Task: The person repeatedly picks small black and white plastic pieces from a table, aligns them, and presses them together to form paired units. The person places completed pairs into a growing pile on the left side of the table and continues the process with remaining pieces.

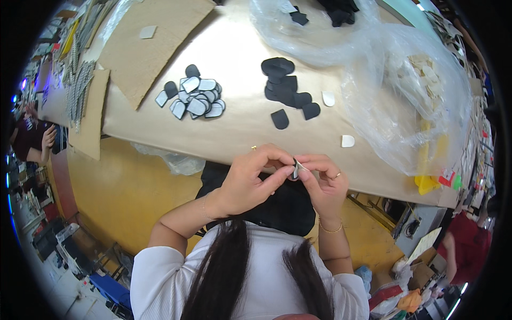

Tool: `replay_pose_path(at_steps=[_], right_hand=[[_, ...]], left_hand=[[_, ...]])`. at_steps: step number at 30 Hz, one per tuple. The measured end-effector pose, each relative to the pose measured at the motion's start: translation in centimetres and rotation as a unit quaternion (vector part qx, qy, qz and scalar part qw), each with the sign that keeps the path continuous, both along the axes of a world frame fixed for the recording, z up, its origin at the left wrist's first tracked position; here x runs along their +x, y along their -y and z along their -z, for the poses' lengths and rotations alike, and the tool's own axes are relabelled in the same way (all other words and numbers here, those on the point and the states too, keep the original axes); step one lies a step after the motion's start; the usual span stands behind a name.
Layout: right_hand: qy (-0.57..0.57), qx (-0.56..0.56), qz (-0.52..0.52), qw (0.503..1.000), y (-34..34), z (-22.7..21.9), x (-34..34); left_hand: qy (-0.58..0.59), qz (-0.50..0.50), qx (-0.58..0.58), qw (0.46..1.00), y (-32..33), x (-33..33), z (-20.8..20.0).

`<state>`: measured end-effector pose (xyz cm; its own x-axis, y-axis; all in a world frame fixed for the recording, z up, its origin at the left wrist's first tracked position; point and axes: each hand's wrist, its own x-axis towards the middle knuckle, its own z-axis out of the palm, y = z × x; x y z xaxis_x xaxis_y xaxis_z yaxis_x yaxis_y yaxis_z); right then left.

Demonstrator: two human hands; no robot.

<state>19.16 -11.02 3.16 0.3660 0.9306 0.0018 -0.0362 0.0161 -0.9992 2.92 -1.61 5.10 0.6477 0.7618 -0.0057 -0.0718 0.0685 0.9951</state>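
Close to the table's near edge, both hands meet at one small black and white piece (295,172). My left hand (250,176) pinches its left side between thumb and forefinger; my right hand (324,184) grips the other side the same way. Fingers cover most of the piece. Beyond them lie loose black round-ended pieces (288,92), with a single black piece (279,119) nearer me. Two white round-ended pieces lie to the right, one farther (328,98) and one nearer (348,141). Left of centre is a heap of white-faced pieces with dark edges (198,100).
A brown-covered table (234,133) spans the view. Cardboard (154,48) lies at the far left beside metal strips (80,90). At right, a clear plastic bag (373,96) holds off-white pieces, near a yellow object (426,183). Other people stand at both sides.
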Motion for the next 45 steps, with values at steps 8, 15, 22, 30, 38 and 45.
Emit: replay_pose_path(at_steps=[8, 15, 22, 30, 38, 45], right_hand=[[-0.105, 0.048, 0.068, 0.991, 0.2, 0.0, 1.3], [-0.151, 0.079, 0.053, 0.984, -0.3, 0.9, 1.7], [-0.129, 0.040, 0.072, 0.988, 0.0, 0.9, 1.9], [-0.105, -0.070, 0.086, 0.988, -0.7, 1.7, 1.4], [0.048, -0.157, 0.028, 0.986, -2.6, 0.7, 1.8], [0.164, -0.193, -0.038, 0.967, -4.1, -0.2, 2.0]], left_hand=[[-0.229, -0.168, 0.146, 0.948, -5.7, -5.0, -1.3], [-0.330, -0.168, 0.397, 0.840, -7.5, -3.0, 1.3], [-0.293, 0.030, 0.421, 0.858, -6.6, 1.5, 3.7], [-0.306, 0.018, 0.421, 0.854, -2.2, 1.9, 3.7], [-0.264, 0.026, 0.494, 0.828, -0.1, -1.1, 4.4], [-0.274, 0.038, 0.513, 0.813, 0.5, -1.4, 5.1]])
